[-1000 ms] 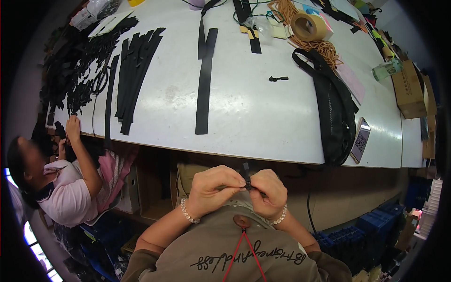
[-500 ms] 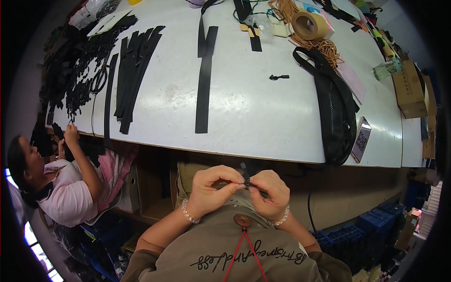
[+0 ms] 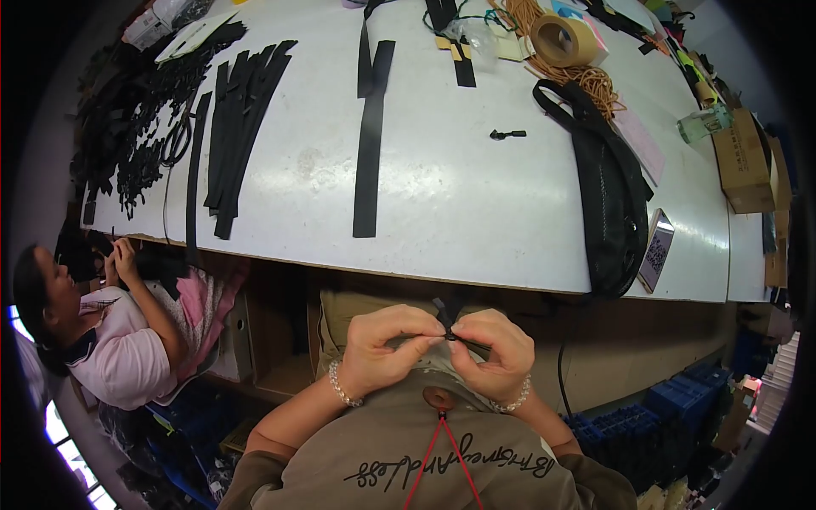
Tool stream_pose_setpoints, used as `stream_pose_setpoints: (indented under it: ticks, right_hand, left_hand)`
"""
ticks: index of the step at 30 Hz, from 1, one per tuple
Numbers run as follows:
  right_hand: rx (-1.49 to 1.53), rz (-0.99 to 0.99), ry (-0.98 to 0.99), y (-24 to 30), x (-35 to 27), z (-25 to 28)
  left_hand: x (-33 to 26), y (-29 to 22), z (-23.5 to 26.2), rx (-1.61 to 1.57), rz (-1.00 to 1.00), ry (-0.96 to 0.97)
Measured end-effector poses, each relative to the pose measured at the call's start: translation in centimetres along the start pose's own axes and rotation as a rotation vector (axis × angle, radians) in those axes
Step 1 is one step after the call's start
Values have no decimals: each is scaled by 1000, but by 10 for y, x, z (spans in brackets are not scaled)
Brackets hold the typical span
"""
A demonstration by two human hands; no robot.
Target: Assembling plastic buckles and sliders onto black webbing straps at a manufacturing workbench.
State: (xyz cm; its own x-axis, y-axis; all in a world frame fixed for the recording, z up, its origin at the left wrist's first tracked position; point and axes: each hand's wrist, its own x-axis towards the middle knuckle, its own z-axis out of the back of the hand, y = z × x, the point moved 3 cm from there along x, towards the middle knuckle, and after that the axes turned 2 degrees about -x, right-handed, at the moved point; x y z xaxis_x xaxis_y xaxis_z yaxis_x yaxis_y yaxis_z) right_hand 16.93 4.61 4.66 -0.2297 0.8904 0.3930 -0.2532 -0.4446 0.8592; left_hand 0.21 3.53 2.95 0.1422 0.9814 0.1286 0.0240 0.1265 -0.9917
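Note:
My left hand (image 3: 389,342) and my right hand (image 3: 495,347) meet in front of my chest, just off the table's near edge. Between their pinched fingertips they hold a small black zipper pull (image 3: 444,316), its flat tab sticking up and away from me. Fingers cover most of its lower end, so its exact shape there is hidden. A similar small black pull (image 3: 508,134) lies on the white table (image 3: 476,212) beyond my right hand. To its right rests a black bag (image 3: 599,195) with a strap loop.
Black strips (image 3: 242,136) and a long black strap (image 3: 369,161) lie on the table. Scissors (image 3: 177,140) sit by a heap of black pieces (image 3: 136,110). A phone (image 3: 656,252), a tape roll (image 3: 564,41) and a carton (image 3: 741,161) are right. A co-worker (image 3: 127,340) sits left.
My right hand has shifted slightly right and both hands still pinch the small black piece. The co-worker's hands have lowered a little. The table scene has shifted slightly in view.

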Motion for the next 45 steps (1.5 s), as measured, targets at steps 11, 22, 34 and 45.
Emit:
stream_pose_setpoints:
  ticks: [11, 22, 34, 45]
  right_hand:
    - [-57, -13, 71, 8, 4, 3]
    - [-99, -60, 133, 13, 6, 3]
    - [246, -412, 75, -6, -9, 1]
    - [558, -476, 24, 7, 17, -7]
  left_hand:
    - [0, -4, 0, 18, -23, 13]
    - [-8, 2, -2, -10, -57, -36]
    - [-2, 4, -8, -379, 434, 10]
    - [12, -27, 0, 132, -99, -192]
